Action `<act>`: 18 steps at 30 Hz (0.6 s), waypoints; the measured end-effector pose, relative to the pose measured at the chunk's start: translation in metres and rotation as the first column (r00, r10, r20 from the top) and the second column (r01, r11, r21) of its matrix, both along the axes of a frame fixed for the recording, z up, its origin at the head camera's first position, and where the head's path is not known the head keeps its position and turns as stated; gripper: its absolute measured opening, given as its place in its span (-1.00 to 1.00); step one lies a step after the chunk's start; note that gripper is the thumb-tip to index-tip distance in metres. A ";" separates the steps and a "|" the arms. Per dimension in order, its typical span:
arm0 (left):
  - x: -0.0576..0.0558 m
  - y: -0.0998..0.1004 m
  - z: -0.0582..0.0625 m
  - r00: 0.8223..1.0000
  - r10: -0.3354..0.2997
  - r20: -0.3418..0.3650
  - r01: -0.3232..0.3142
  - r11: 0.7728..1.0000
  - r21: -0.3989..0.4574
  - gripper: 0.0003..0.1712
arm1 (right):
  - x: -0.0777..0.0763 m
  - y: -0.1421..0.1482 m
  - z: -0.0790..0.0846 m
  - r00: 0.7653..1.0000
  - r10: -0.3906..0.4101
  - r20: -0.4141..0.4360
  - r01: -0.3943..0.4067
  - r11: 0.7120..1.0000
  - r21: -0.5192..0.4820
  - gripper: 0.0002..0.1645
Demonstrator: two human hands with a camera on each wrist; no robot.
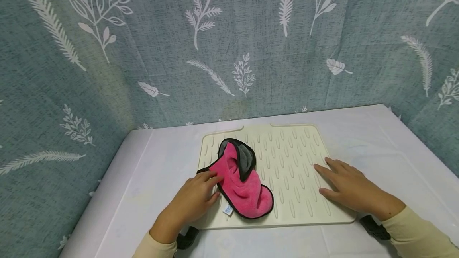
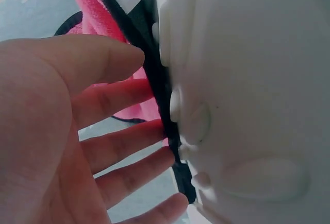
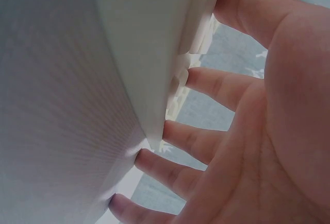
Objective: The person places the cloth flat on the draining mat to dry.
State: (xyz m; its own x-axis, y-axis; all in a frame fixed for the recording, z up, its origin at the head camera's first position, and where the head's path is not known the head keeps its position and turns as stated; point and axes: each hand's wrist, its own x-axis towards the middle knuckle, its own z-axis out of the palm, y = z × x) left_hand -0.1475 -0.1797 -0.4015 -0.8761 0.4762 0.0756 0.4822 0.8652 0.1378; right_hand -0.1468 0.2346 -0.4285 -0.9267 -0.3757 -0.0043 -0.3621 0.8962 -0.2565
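Beige sleeves (image 1: 419, 230) at both wrists
Left hand (image 1: 193, 199): fingers extended, slightly apart, nothing gripped, fingertips at black-edged border of pink cloth (image 1: 242, 190)
Right hand (image 1: 349, 186): fingers spread wide, holding nothing, thumb at right side of cream ribbed mat (image 1: 292, 210), little finger past its edge
Cloth rumpled on mat's left half, fold showing grey underside, white tag (image 1: 228, 210) at near edge
White table (image 1: 143, 178) beneath
Blue-green leaf-print curtain (image 1: 258, 31) behind

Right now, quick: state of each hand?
Left hand: open, at the black-edged pink cloth, not gripping it.
Right hand: open, holding nothing, at the right edge of the ridged cream mat.
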 end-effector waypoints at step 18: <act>-0.002 -0.003 -0.008 0.999 -0.034 0.007 0.034 0.999 -0.010 -0.55 | 0.012 -0.026 0.018 0.944 0.170 -0.282 -0.179 0.984 -0.006 -0.51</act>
